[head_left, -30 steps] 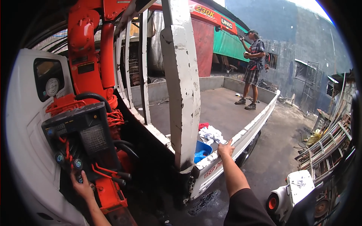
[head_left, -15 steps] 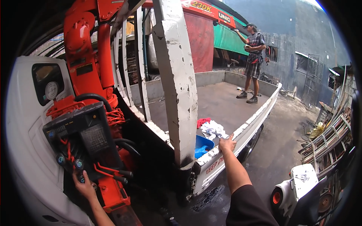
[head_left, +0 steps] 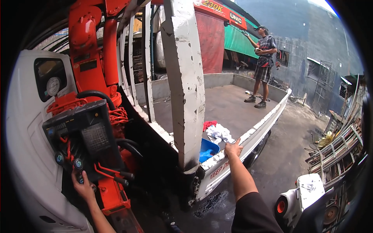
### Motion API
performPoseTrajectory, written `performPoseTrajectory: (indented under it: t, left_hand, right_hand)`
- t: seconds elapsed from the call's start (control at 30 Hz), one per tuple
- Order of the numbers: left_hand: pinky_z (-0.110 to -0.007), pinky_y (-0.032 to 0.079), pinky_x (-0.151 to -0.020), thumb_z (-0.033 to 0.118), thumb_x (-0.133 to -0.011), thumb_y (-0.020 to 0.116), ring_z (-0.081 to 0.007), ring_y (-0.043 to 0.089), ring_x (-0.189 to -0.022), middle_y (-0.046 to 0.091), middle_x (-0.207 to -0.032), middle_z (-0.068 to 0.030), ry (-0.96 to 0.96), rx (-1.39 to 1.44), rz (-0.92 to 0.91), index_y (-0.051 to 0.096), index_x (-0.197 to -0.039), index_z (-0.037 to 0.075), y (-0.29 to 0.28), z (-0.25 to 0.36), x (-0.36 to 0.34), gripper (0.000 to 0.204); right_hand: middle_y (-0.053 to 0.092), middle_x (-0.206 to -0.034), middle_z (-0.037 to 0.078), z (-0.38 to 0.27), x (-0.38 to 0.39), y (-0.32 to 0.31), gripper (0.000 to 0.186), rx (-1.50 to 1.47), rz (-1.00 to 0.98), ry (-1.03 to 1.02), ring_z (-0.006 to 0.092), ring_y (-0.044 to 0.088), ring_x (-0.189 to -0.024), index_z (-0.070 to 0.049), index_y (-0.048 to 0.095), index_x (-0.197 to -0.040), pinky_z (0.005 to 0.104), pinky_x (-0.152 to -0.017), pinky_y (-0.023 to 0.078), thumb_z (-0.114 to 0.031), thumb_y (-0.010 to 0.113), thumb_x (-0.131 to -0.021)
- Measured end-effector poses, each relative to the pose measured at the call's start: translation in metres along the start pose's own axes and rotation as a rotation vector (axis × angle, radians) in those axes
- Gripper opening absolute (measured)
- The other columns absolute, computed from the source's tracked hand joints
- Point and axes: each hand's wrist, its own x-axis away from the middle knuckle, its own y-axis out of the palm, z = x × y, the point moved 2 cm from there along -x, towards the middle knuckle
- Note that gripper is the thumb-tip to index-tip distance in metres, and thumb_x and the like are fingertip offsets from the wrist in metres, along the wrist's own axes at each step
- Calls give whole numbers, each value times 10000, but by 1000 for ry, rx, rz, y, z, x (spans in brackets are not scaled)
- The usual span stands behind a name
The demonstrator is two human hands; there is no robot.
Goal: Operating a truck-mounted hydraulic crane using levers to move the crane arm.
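Note:
My left hand (head_left: 82, 188) is closed around a round-knobbed control lever (head_left: 80, 179) at the lower left. It belongs to a black crane control panel (head_left: 83, 126) with several knobs and red-stemmed levers (head_left: 110, 173). My right hand (head_left: 233, 149) grips the top edge of the white truck bed's side panel (head_left: 248, 138), thumb and fingers over the rim. Just inside the bed, beside that hand, lie white cloths (head_left: 219, 133), a red cloth (head_left: 210, 124) and a blue container (head_left: 209, 150). The red crane column (head_left: 86, 50) rises behind the panel.
A person (head_left: 265, 66) stands in the truck bed, one arm raised under the red crane boom (head_left: 219, 13). A chipped white post (head_left: 184, 85) stands between my hands. The white cab (head_left: 29, 128) is at left. Ladders (head_left: 338, 151) and a small white vehicle (head_left: 311, 190) are at right.
The whole view has shifted slightly. The other person's raised hand now appears a little lower, below the boom's end. Both my hands keep their places on the lever and the side panel.

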Motion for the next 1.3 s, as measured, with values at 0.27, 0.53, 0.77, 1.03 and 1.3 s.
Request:
performPoseTrajectory:
  t: [0.27, 0.53, 0.77, 1.03, 1.3]
  left_hand:
    - [-381, 433, -970, 112, -935, 642, -270, 610, -1062, 644, -1137, -148, 47, 0, -36, 574, -1232, -25, -4, -9, -1, 334]
    - [-388, 436, -967, 120, -942, 633, -280, 613, -1062, 648, -1127, -149, 62, -6, 3, 588, -1196, -29, -3, -20, 0, 298]
    - [-387, 440, -959, 106, -950, 622, -274, 619, -1050, 651, -1114, -147, 55, -3, 0, 588, -1182, -34, 0, -2, -1, 273]
    - [-374, 439, -959, 113, -950, 627, -255, 611, -1055, 645, -1121, -134, 81, -1, 9, 585, -1199, -24, 0, -7, 1, 288]
    - [-364, 436, -957, 110, -939, 634, -244, 604, -1054, 644, -1126, -129, 98, 17, 17, 587, -1197, -17, -2, -9, 1, 291]
  right_hand:
    - [257, -1469, 306, 1, 5, -3, 976, -14, -27, -10, 462, 571, -1193, -261, 71, -1593, 527, -981, 490, -436, 635, -815]
    - [272, -1443, 288, -1, 6, -6, 972, 3, -20, -8, 452, 577, -1185, -259, 58, -1593, 527, -981, 488, -446, 630, -829]
    - [279, -1431, 291, -3, 9, -8, 964, 8, -19, 3, 463, 566, -1192, -264, 65, -1593, 540, -983, 478, -428, 634, -832]
    - [357, -1395, 315, -5, 8, -6, 985, -14, 1, 6, 446, 524, -1248, -230, 112, -1593, 452, -1054, 441, -459, 678, -820]
    - [305, -1441, 322, -1, 3, -2, 976, 4, -15, -23, 455, 524, -1251, -245, 77, -1593, 494, -1033, 449, -447, 649, -828]
